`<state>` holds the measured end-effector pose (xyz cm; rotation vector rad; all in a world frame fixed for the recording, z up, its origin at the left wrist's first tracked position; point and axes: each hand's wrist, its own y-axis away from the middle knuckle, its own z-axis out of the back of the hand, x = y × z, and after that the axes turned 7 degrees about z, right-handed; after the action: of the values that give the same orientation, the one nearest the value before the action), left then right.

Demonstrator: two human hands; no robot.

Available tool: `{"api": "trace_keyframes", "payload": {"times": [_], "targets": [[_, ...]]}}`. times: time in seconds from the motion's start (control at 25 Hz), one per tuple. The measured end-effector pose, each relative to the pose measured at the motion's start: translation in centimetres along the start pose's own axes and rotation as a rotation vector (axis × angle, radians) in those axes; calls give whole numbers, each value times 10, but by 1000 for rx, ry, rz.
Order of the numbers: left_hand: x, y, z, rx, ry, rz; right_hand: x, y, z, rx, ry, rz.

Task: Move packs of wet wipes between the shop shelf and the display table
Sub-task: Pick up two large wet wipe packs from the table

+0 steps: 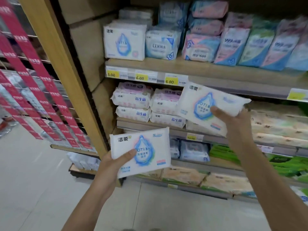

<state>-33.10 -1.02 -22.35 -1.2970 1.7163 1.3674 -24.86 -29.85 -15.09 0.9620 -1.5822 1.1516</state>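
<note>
Top shelf: pale wooden shelf board (183, 67) w/ soft plastic packs in a row. At its L end, one white square pack w/ blue droplet print (124, 42), upright, more of the same behind it (count unclear). Just beside it, a pale blue "EDI" pack (161, 44). Pink/blue packs to the R are blurred.
Middle shelf: four white-and-pink flat packs (133, 97), two stacks of two, side by side.
Lower shelves: blue-white packs, green packs (283, 164), beige printed packs (183, 175). No clear count.
Wipes in hand: two white droplet-print packs, one per hand, both off the shelf.
L hand (115, 162): grips lower white droplet pack (141, 150) at its L edge, thumb across the front, held low in front of the lower shelves.
R hand (233, 117): grasps upper white droplet pack (205, 105) by its R end, tilted, in front of the middle shelf, just below the top shelf's edge.
Price tags: three yellow tags (140, 77) on the top shelf's edge, 3.00, 6.00, 6.00.
Edges: tan wooden upright post (55, 55) bounds the shelf on the L. Brown cardboard boxes (86, 47) stacked inside it.
Room: pale tiled floor (33, 180) open below and L. Red hanging printed strips (33, 72) far L.
</note>
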Motion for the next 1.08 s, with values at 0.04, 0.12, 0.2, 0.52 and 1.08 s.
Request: {"api": "trace_keyframes", "payload": {"times": [0.04,0.12,0.2,0.52,1.08], "targets": [[-7,-9,0,-9,16,-7,6,-26,-13,22,-23,23],[-22,-23,1,-25,41,-22,14,-69,-43,78,-49,63],[-37,-37,8,-35,49,-54,21,-105,-81,162,-54,124],[-84,-84,41,-88,67,-77,3,-205,-239,313,4,222],[-119,-120,48,-61,22,-147,-11,-207,-260,104,772,622]]}}
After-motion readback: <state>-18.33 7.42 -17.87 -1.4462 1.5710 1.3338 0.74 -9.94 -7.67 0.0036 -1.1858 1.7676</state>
